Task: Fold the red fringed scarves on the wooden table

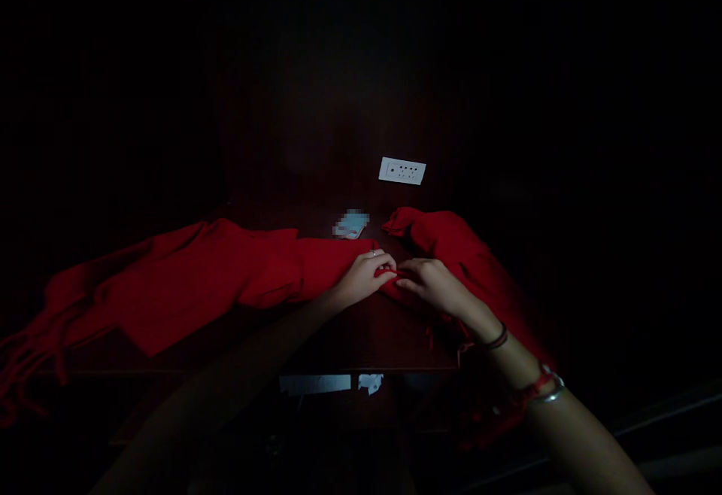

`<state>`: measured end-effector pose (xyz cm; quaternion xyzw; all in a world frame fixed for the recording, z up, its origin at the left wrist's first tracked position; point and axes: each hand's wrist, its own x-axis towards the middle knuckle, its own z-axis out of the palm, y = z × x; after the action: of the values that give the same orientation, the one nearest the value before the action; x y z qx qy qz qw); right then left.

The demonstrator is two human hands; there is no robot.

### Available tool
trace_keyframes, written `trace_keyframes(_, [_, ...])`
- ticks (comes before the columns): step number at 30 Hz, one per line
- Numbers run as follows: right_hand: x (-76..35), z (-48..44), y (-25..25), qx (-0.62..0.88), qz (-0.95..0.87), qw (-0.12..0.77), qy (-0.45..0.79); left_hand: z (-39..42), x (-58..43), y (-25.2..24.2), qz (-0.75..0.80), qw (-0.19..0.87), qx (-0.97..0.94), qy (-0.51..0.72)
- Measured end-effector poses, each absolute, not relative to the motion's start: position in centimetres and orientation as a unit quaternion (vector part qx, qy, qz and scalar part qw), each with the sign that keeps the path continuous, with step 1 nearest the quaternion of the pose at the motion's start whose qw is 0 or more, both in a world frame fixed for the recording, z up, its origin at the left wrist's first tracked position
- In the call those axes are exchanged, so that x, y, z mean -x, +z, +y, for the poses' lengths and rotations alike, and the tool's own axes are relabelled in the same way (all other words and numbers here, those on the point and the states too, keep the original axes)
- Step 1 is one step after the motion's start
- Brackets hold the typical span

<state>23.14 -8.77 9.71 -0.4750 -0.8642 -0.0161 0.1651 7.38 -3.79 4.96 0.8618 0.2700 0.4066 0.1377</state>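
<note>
A long red scarf [197, 273] with a fringed left end lies across the dark table, its right part bending back toward the wall and down over the right side. My left hand [369, 273], a ring on one finger, pinches a fold of the cloth near the middle. Close beside it, my right hand [429, 280] has its thumb and fingers closed on the same fold. Both hands nearly meet at the scarf's edge. The palm sides and some fingertips are hidden.
Behind the scarf, a small pale, blurred-out object [350, 224] lies on the table [372, 341]. A white socket plate [402, 171] is on the dark wall. Under the table's front edge, white pieces [316, 384] show on a lower level. The surroundings are very dark.
</note>
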Motion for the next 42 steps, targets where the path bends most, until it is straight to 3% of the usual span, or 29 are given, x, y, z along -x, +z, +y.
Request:
trace_keyframes(6, [-24.3,-8.0,8.3,0.519,-0.816,0.238,-0.088,-3.6,-7.2,4.9,0.28,0.097,-0.864,0.407])
trace_keyframes(12, [-25.4,-8.7,9.5,0.532,-0.802,0.245,-0.115,-3.3,-7.0,4.2,0.321,0.043,-0.876,0.358])
trace_keyframes(19, [-27.8,-8.7,12.6,0.53,-0.804,0.256,-0.088,-3.4,-7.0,4.0,0.328,0.035,-0.863,0.381])
trace_keyframes(26, [-31.4,-9.0,15.7,0.543,-0.772,0.292,-0.155,-2.0,-6.0,3.5,0.354,0.017,-0.889,0.291])
trace_keyframes(33, [-33.6,-9.4,15.4,0.555,-0.75,0.29,-0.213,-2.2,-4.0,4.6,0.366,-0.001,-0.88,0.302])
trace_keyframes(42, [-33.8,-9.2,15.9,0.531,-0.738,0.358,-0.213,-5.2,-3.4,3.1,0.381,0.011,-0.884,0.271])
